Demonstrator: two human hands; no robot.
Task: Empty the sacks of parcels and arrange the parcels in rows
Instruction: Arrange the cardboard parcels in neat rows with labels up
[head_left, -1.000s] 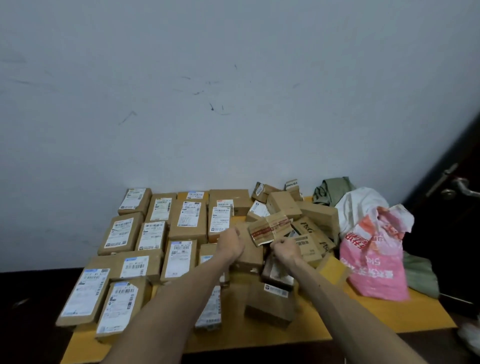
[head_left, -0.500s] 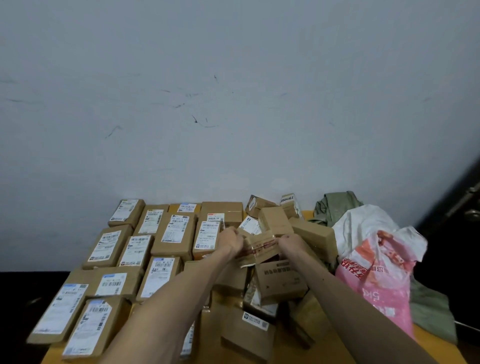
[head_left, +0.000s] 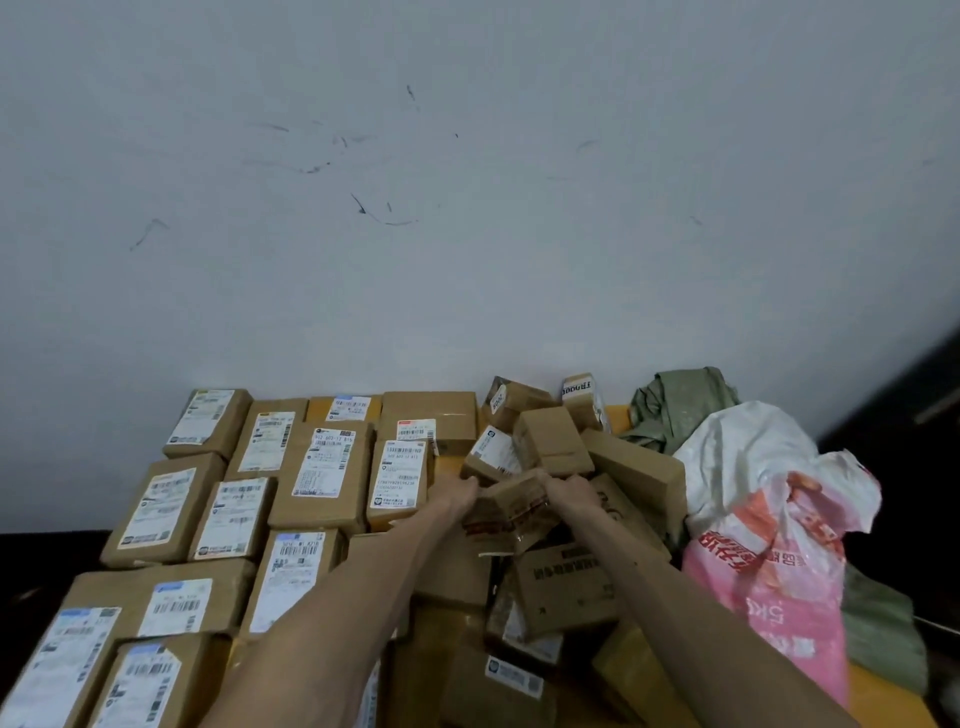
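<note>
My left hand and my right hand grip the two ends of a small brown parcel with red-printed tape, held above a loose heap of cardboard parcels in the middle of the yellow table. To the left, labelled brown parcels lie flat in rows. More parcels are piled behind the held one, toward the wall. A pink and white sack slumps at the right of the heap.
A crumpled green sack lies at the back right against the grey wall, and more green fabric hangs off the table's right side. A dark door stands at the far right. Dark floor borders the table on the left.
Both hands have moved farther from me toward the wall with the taped parcel between them. The camera has tilted, so the table sits lower in the picture.
</note>
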